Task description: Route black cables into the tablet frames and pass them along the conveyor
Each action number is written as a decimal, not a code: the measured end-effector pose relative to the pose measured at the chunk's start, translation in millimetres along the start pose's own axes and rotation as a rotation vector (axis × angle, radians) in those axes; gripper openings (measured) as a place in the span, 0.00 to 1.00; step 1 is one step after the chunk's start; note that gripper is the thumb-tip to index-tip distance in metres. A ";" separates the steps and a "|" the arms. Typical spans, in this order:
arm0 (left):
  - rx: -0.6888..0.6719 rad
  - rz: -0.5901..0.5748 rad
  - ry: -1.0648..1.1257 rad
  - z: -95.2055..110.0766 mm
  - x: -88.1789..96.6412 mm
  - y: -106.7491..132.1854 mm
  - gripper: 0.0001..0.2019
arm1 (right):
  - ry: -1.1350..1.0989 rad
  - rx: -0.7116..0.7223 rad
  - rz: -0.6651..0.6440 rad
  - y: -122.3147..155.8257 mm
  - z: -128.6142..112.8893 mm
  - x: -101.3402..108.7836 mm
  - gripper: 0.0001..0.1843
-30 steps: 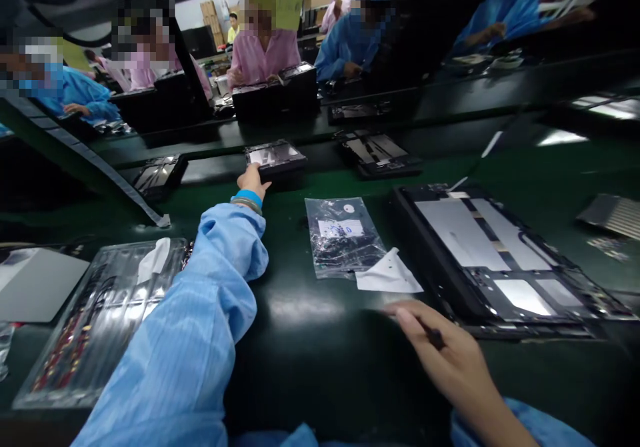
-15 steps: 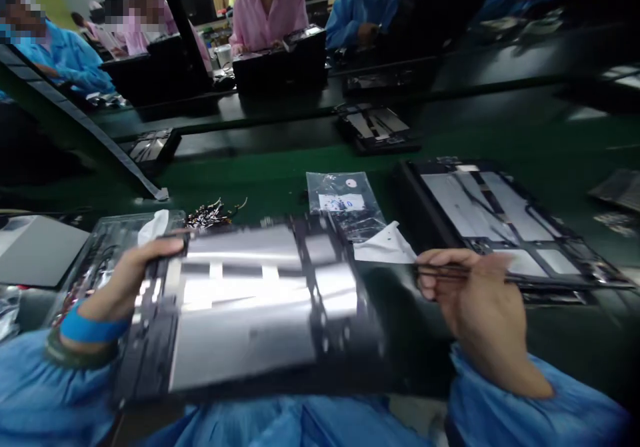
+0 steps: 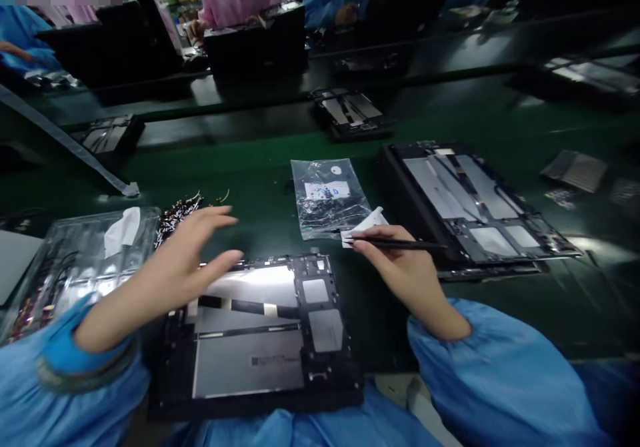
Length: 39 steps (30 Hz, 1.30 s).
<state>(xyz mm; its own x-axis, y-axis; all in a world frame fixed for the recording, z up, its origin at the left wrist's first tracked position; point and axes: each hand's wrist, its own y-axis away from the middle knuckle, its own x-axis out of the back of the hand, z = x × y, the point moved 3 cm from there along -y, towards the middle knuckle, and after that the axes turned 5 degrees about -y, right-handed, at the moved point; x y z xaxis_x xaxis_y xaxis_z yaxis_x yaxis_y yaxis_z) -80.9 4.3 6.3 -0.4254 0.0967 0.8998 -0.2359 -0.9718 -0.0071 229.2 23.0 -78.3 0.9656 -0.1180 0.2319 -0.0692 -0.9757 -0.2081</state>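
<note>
An opened tablet chassis point(image 3: 260, 340) with silver plates inside lies flat on the green bench right in front of me. My left hand point(image 3: 190, 253) hovers over its upper left corner with the fingers spread, holding nothing. My right hand point(image 3: 400, 267) is to the right of the chassis and pinches thin black tweezers point(image 3: 400, 243), whose tip points left toward a white paper scrap point(image 3: 367, 223).
A clear plastic tray point(image 3: 75, 267) with small parts sits at the left, loose wires point(image 3: 175, 213) beside it. A clear bag point(image 3: 327, 197) lies ahead. A larger open chassis point(image 3: 470, 207) is at the right. Other chassis ride the belt beyond, where several people work.
The chassis that my left hand carried has come down flat on the bench in front of me. My left hand let go and lifted with fingers spread. My right hand kept the tweezers.
</note>
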 end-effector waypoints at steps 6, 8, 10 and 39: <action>-0.423 -0.284 -0.101 72.5 -74.8 -82.6 0.19 | 0.041 0.061 -0.020 -7.4 13.3 -13.5 0.09; -0.422 -0.258 -0.179 76.5 -92.2 -101.1 0.16 | 0.044 0.066 -0.014 -7.2 16.7 -14.9 0.09; -0.410 -0.246 -0.214 76.0 -101.8 -110.6 0.10 | 0.042 0.073 -0.008 -7.3 18.8 -16.1 0.09; -0.452 -0.239 0.127 72.5 -75.6 -83.9 0.13 | -0.201 -0.077 -0.038 -7.3 -10.2 -20.6 0.10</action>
<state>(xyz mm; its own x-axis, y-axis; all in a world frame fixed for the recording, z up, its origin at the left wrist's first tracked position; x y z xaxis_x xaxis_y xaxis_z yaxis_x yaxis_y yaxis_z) 34.3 62.9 -29.6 -0.4099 0.3569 0.8394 -0.6807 -0.7322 -0.0211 207.3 30.7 -71.9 0.9979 -0.0495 0.0421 -0.0438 -0.9908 -0.1277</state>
